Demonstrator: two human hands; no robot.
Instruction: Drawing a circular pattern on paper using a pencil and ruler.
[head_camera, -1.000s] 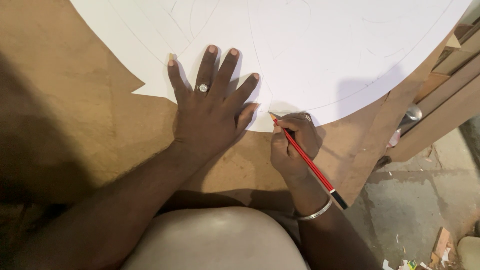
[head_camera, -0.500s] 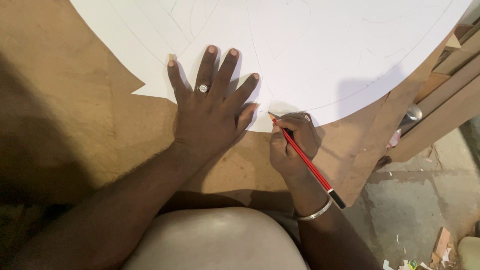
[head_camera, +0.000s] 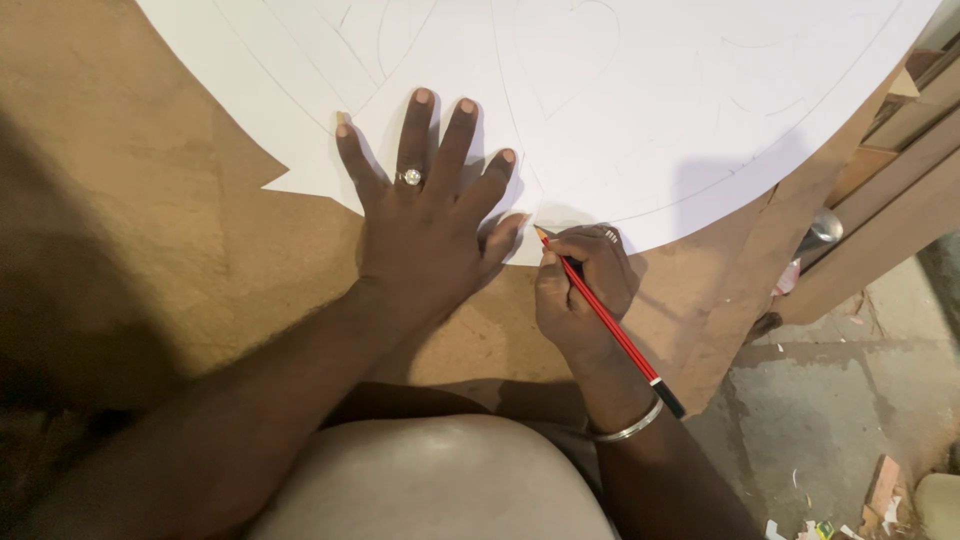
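A large white sheet (head_camera: 620, 110) with faint curved pencil lines lies on a brown board (head_camera: 150, 230). My left hand (head_camera: 425, 215), with a ring on one finger, is pressed flat with fingers spread across the sheet's near edge. Just to its right, my right hand (head_camera: 580, 290) grips a red pencil (head_camera: 610, 325) with a black end. The pencil tip touches the sheet's edge beside my left thumb. A metal bangle (head_camera: 628, 428) circles my right wrist.
The brown board ends in a ragged edge at the right (head_camera: 740, 330), above a grey concrete floor (head_camera: 850, 420) with scraps. Wooden planks (head_camera: 900, 200) lean at the far right, with a shiny metal object (head_camera: 820, 232) beside them. My knee (head_camera: 430, 480) is in the foreground.
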